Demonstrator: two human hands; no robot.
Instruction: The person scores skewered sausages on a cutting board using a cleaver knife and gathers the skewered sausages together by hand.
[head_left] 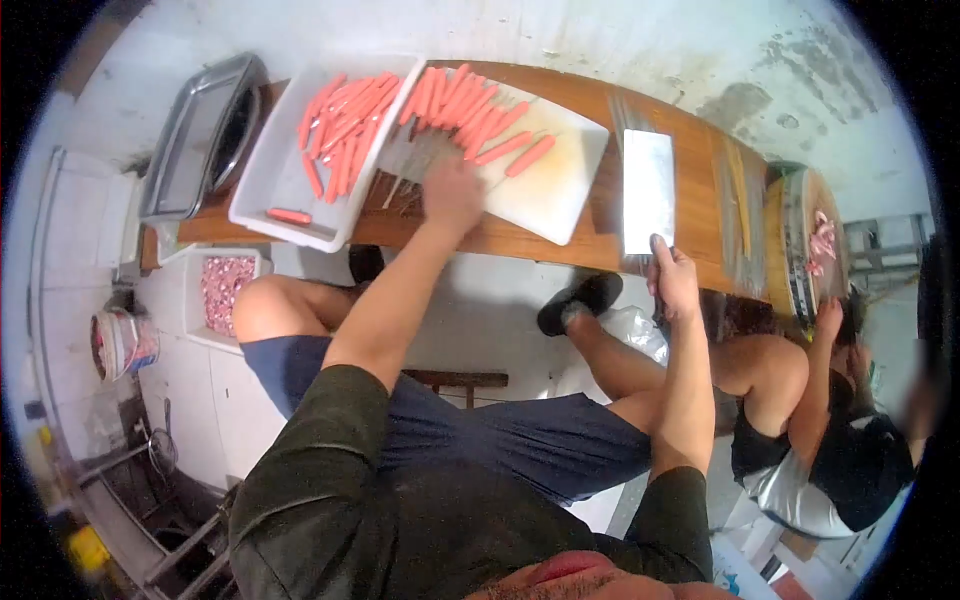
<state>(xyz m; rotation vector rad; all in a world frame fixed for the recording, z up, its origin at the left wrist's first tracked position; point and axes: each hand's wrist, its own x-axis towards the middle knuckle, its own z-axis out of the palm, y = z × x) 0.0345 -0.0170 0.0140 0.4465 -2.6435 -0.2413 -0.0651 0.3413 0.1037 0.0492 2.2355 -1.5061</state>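
My right hand (675, 280) is wrapped round the handle of a cleaver (648, 190). Its broad, bright blade lies over the wooden table, right of the white cutting board (560, 215). Across the board's far side runs a row of pink sausages (470, 105), some with thin sticks showing at their ends. My left hand (455, 192) is over the board's left part, just below that row; it is blurred and its fingers are hidden. To its left, a white plastic bin (255, 195) holds a pile of pink sausages (345, 120), with a single one near its front.
Bundles of thin sticks lie on the wooden table (700, 225). A metal tray (180, 180) stands at the far left. Below it, a white container holds chopped meat (225, 285). At right, another person's hand (828, 318) is near a round chopping block (795, 245) bearing meat pieces.
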